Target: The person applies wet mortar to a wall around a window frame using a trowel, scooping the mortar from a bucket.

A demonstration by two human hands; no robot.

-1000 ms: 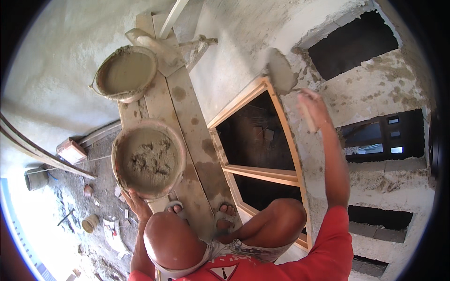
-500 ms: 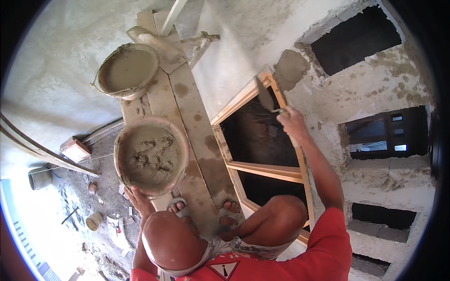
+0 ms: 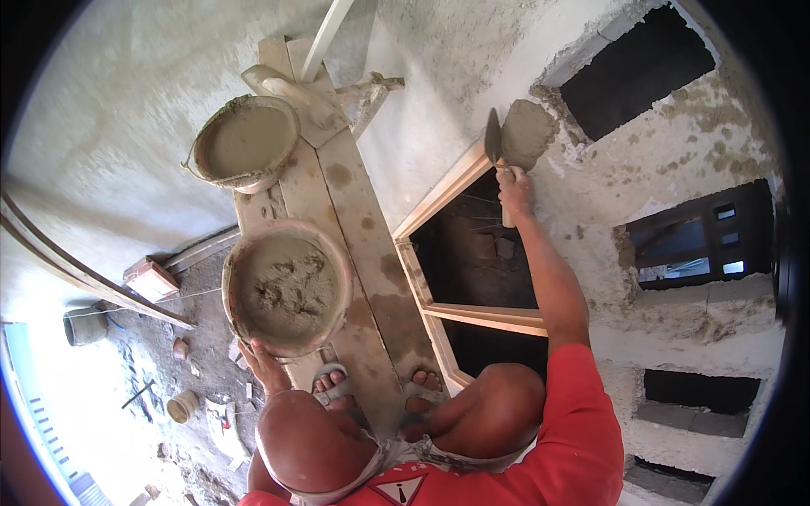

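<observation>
Underfoot, stained planks (image 3: 359, 249) run beside plastered wall (image 3: 426, 110).

One trowel (image 3: 493, 142), pointed grey blade, tip forward, beside a mortar patch (image 3: 530, 133). One round basin (image 3: 344, 291), mortar-smeared, holds lumpy grey mortar (image 3: 291, 291).

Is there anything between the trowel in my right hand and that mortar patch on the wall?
Nothing visible. Your right hand holds the trowel just left of the mortar patch, with no object showing between them; this view doesn't settle depth.
</observation>
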